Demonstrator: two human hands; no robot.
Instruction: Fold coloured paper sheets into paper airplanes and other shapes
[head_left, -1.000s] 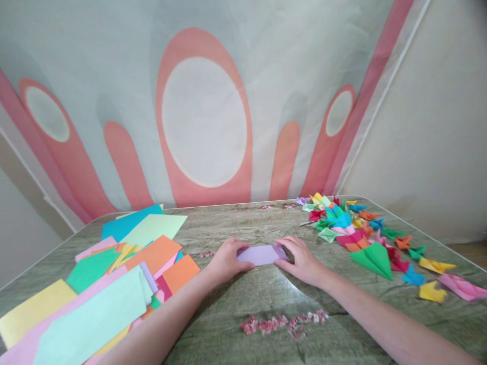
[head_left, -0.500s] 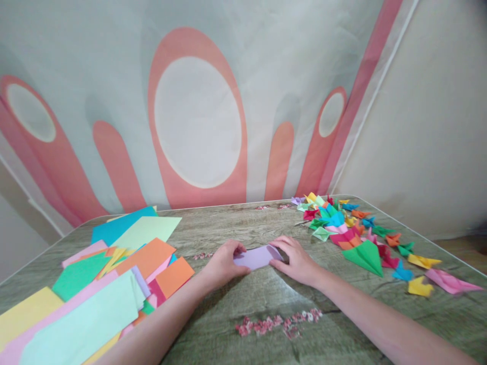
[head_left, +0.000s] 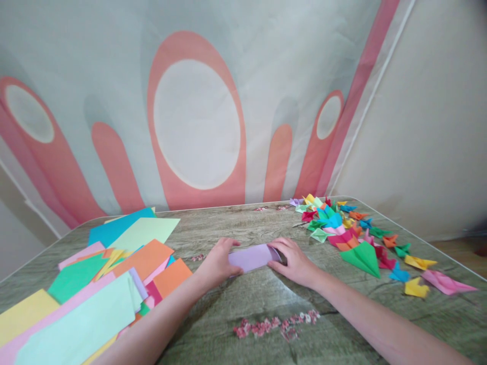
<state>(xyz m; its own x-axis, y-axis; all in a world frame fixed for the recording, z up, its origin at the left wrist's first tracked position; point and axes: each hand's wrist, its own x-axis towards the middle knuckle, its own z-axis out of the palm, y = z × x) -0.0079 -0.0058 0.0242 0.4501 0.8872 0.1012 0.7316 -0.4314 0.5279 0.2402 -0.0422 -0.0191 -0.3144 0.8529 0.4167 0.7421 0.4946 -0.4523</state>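
Note:
A small lilac sheet of paper point(head_left: 253, 257), longer than it is wide, spans the gap between my hands above the middle of the table. My left hand point(head_left: 219, 261) is at its left end, thumb on the near side and fingers at the far side. At the other end, my right hand point(head_left: 291, 259) pinches the paper between thumb and fingers, and the sheet bends a little there. The underside of the paper is hidden.
Loose coloured paper, with a pale mint sheet point(head_left: 81, 317) on top, covers the table's left side. Folded paper shapes, among them a green paper plane point(head_left: 363, 258), are heaped along the right. A printed backdrop point(head_left: 258, 76) hangs behind the wood-patterned table point(head_left: 213, 334).
My left hand has shifted slightly left and its fingers have lifted a bit, showing more of the lilac paper. The right hand keeps its pinch. The whole view has shifted slightly.

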